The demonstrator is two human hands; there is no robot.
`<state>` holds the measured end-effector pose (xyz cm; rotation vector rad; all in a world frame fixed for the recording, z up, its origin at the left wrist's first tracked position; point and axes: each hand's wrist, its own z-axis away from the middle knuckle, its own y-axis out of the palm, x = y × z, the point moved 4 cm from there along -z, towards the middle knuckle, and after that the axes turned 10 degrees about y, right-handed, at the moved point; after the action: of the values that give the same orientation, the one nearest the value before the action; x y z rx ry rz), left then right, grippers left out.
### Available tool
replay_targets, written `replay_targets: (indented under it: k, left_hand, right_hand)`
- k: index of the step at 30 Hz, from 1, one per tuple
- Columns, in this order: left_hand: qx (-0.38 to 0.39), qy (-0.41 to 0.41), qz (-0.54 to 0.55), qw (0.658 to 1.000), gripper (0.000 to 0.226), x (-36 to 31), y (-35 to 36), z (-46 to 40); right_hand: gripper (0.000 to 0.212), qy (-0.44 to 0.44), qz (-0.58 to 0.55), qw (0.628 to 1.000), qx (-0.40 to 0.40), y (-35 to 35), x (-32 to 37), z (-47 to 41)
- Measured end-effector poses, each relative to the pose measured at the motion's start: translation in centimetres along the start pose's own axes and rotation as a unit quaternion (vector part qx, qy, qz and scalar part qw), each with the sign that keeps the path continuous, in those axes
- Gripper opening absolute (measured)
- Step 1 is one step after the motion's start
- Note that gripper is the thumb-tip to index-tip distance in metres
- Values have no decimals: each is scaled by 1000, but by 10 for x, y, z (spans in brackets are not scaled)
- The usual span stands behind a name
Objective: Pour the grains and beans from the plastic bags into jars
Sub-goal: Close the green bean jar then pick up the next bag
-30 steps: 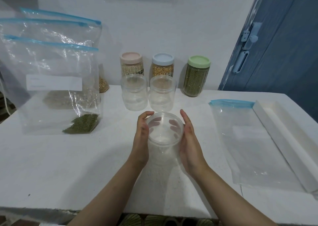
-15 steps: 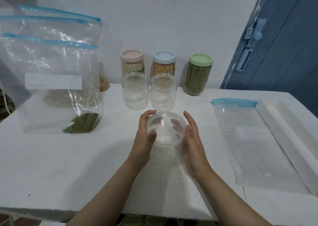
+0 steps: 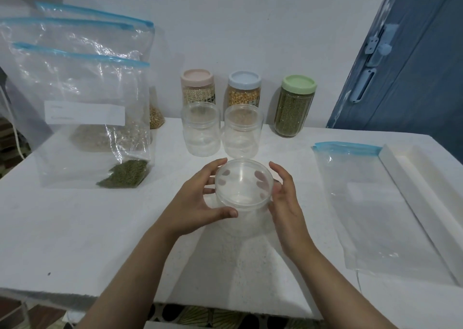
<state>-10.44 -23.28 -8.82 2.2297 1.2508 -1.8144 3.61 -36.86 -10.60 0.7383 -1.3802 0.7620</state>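
While both hands are at the middle of the white surface (image 3: 75, 228), I note a clear jar (image 3: 243, 198) standing between them with a clear lid (image 3: 243, 183) on top. My left hand (image 3: 200, 201) grips the lid's left edge, thumb curled round the near rim and fingers (image 3: 213, 164) bent over the far side; fingertips show through the plastic. My right hand (image 3: 283, 203) curls round the right edge of the same lid, fingers bent against it, thumb side near the jar wall.

Just beyond stand 2 more clear lidded jars, one on the left (image 3: 201, 129) and one on the right (image 3: 243, 130), touching or nearly so; I cannot tell which. Behind them, along the far wall, stand 3 filled jars: a pink-lidded jar (image 3: 198, 87) of pale grain, a blue-lidded jar (image 3: 244, 89) of yellow kernels, and a green-lidded jar (image 3: 295, 105) of green beans.

At far left 3 zip bags with blue seals stand upright, overlapping. The nearest bag (image 3: 82, 118) has a white label and a small heap of green beans (image 3: 125, 174) in its near right corner. At right a flat bag (image 3: 370, 203) lies on the surface, just beside a white tray (image 3: 413, 168). A blue door (image 3: 413, 53) stands at far right.
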Motion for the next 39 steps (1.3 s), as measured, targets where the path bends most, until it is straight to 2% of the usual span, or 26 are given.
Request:
replay_targets:
  k: [1,4,5,7,10,11,14,18,20,22,27,28,31,32,39]
  left_hand:
    - [-3,-5,8,1000,108,0,0,1]
    - [-13,-14,31,999,104,2,3,4]
    - [-17,-19,42,999,104,3,3,5]
    - [-22,-29,66,997,104,6,3,6]
    - [-18,-39,96,994,101,11,3,7]
    - [-18,-42,102,994,101,11,4,8]
    - [-21,-45,99,994,101,11,5,9]
    - [-28,-41,64,997,89,9,4,8]
    - [-26,-52,75,996,87,9,3,8]
    - [-28,-62,103,992,89,10,3,8]
    - [-40,-68,144,986,99,13,5,8]
    - [-42,-70,148,986,99,13,6,8]
    - [-34,-73,158,984,99,12,10,6]
    - [-26,-73,160,984,99,11,11,5]
    - [3,-63,177,982,93,10,12,-6]
  right_hand:
    - [55,-3,10,1000,-5,-2,1,0]
    - [80,-11,72,997,13,0,6,-2]
    - [82,-14,87,996,22,0,6,-2]
    - [74,-23,95,995,33,-3,7,-4]
    - [49,-29,79,996,14,-15,5,-7]
    - [51,-31,86,996,16,-17,5,-7]
    - [81,-31,157,986,52,-11,9,-7]
    - [87,-31,204,976,70,-15,8,-14]
    - [84,-31,207,974,88,-20,9,-15]
    - [73,-34,210,972,97,-23,12,-15]
    - [45,-31,173,982,70,-22,13,-9]
    - [48,-25,173,982,75,-21,11,-8]
    - [93,-16,223,971,89,-20,10,-11]
    - [102,-16,235,968,90,-21,11,-14]
    - [101,-61,206,972,99,-27,24,-27]
